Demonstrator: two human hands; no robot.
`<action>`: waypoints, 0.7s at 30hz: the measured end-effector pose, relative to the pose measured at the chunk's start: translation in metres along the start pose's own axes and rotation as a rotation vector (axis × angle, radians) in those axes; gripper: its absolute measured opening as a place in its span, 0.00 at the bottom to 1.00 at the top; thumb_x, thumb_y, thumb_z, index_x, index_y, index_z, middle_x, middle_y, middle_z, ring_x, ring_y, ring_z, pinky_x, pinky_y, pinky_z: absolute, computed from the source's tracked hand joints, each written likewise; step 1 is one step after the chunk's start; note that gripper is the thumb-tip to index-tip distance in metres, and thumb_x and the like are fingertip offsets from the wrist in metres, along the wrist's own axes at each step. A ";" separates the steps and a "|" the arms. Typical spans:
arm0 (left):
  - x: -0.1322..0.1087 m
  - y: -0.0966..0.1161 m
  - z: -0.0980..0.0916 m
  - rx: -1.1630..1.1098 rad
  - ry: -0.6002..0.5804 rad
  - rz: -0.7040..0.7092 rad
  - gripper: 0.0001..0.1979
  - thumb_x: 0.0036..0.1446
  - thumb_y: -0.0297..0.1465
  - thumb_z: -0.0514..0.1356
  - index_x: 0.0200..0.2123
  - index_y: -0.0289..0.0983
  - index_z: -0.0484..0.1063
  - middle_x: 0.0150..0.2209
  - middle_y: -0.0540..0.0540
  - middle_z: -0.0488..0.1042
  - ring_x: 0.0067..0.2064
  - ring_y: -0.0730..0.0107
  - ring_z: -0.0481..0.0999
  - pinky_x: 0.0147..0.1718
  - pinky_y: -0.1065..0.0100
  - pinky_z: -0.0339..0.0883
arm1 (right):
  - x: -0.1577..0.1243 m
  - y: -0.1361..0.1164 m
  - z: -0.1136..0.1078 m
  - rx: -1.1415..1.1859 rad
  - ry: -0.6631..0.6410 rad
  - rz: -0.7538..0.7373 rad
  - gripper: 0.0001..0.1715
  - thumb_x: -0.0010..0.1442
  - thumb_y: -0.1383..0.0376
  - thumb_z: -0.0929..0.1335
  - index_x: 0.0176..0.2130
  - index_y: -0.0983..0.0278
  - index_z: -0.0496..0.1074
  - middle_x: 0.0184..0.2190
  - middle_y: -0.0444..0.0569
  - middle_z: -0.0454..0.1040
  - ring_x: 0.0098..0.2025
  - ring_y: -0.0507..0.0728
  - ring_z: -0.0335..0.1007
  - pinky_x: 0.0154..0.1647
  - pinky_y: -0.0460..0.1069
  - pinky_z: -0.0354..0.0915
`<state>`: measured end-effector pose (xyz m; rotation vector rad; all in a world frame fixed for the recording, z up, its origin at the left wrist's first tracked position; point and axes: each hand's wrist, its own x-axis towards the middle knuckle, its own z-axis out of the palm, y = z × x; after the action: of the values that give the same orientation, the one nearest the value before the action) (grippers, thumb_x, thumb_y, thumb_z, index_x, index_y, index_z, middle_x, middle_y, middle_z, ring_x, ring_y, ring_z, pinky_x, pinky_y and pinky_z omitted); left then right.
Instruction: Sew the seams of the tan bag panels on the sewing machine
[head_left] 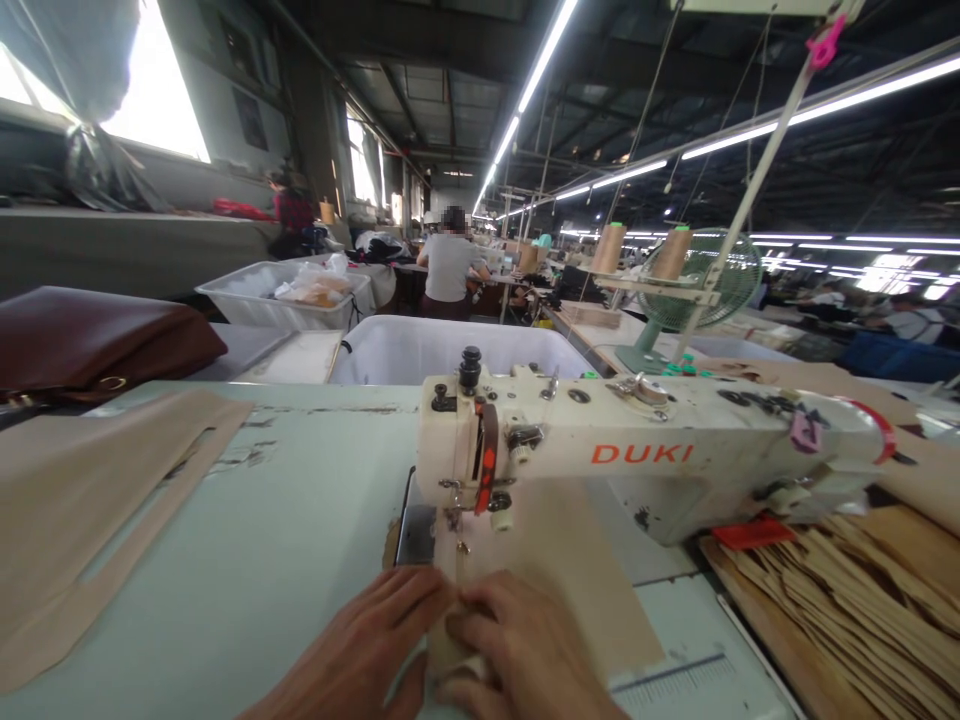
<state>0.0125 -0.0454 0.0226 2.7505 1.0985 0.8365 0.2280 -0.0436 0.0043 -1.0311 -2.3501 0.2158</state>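
Note:
A white sewing machine (645, 450) marked DUKI stands across the table. Under its needle and presser foot (459, 535) lies a flat beige piece (592, 570) of leather or fabric, spreading to the right beneath the arm. My left hand (367, 640) grips the near left edge of this piece, fingers together and their tips just in front of the presser foot. Right beside it, my right hand (517, 645) has its fingers curled round the same edge, slightly blurred. The fold between my hands is partly hidden by the fingers.
Another beige piece with a long slot (120, 500) lies on the left. A wooden board at right bears stacked beige strips (870, 590) and a red item (754, 532). Behind the machine are a white bin (465, 345), thread cones (609, 248), a fan (712, 280) and a person (448, 265).

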 end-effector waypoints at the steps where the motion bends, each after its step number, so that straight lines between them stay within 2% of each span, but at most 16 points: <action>1: 0.000 0.004 -0.004 0.009 0.018 0.004 0.28 0.49 0.22 0.56 0.56 0.41 0.67 0.50 0.45 0.75 0.51 0.61 0.75 0.52 0.68 0.71 | 0.001 0.002 -0.010 0.107 -0.052 0.044 0.18 0.55 0.52 0.76 0.41 0.60 0.77 0.43 0.46 0.78 0.44 0.57 0.74 0.42 0.47 0.65; 3: -0.001 0.009 -0.009 0.025 0.009 0.025 0.33 0.46 0.21 0.55 0.58 0.43 0.64 0.51 0.46 0.74 0.53 0.60 0.74 0.53 0.66 0.70 | 0.009 0.007 -0.025 0.225 -0.113 0.183 0.17 0.61 0.51 0.72 0.44 0.59 0.77 0.45 0.46 0.77 0.47 0.56 0.73 0.48 0.46 0.64; 5: -0.002 0.010 -0.009 0.050 -0.023 0.058 0.36 0.45 0.21 0.55 0.59 0.44 0.62 0.52 0.46 0.73 0.55 0.59 0.72 0.55 0.63 0.69 | 0.027 0.013 -0.029 0.148 -0.112 0.329 0.12 0.65 0.57 0.69 0.43 0.60 0.77 0.44 0.47 0.77 0.48 0.56 0.72 0.51 0.48 0.63; 7: -0.005 0.008 -0.003 0.077 -0.060 0.075 0.35 0.47 0.22 0.55 0.61 0.44 0.61 0.55 0.43 0.70 0.57 0.56 0.70 0.57 0.58 0.68 | 0.046 0.019 -0.020 0.009 -0.098 0.416 0.10 0.61 0.60 0.72 0.41 0.63 0.77 0.45 0.51 0.75 0.50 0.59 0.70 0.52 0.51 0.62; 9: -0.009 0.007 0.005 0.087 -0.112 0.057 0.34 0.50 0.23 0.55 0.62 0.43 0.59 0.57 0.41 0.67 0.58 0.54 0.68 0.58 0.54 0.67 | 0.059 0.023 -0.006 -0.055 -0.108 0.447 0.09 0.57 0.61 0.74 0.37 0.64 0.77 0.46 0.53 0.75 0.51 0.62 0.68 0.52 0.54 0.62; 13: -0.016 0.007 0.017 0.049 -0.195 -0.002 0.35 0.52 0.23 0.55 0.64 0.41 0.56 0.59 0.40 0.63 0.59 0.54 0.67 0.58 0.54 0.67 | 0.063 0.024 0.016 -0.073 -0.086 0.484 0.06 0.58 0.63 0.72 0.30 0.62 0.75 0.45 0.51 0.74 0.52 0.62 0.65 0.52 0.54 0.61; 17: -0.019 0.009 0.020 0.050 -0.186 -0.003 0.35 0.53 0.23 0.54 0.64 0.42 0.55 0.60 0.40 0.62 0.60 0.54 0.67 0.57 0.57 0.68 | 0.066 0.030 0.026 -0.126 -0.058 0.527 0.07 0.60 0.62 0.69 0.32 0.62 0.75 0.45 0.53 0.74 0.52 0.63 0.65 0.52 0.55 0.62; 21: -0.022 0.008 0.021 0.076 -0.162 0.002 0.33 0.55 0.24 0.54 0.64 0.43 0.56 0.61 0.41 0.61 0.60 0.55 0.66 0.58 0.57 0.67 | 0.084 0.045 0.028 -0.203 -0.039 0.529 0.12 0.63 0.59 0.67 0.37 0.64 0.77 0.49 0.57 0.72 0.54 0.67 0.64 0.53 0.59 0.63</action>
<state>0.0151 -0.0625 -0.0033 2.8216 1.1197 0.5712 0.1946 0.0496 0.0011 -1.7520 -2.1177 0.1963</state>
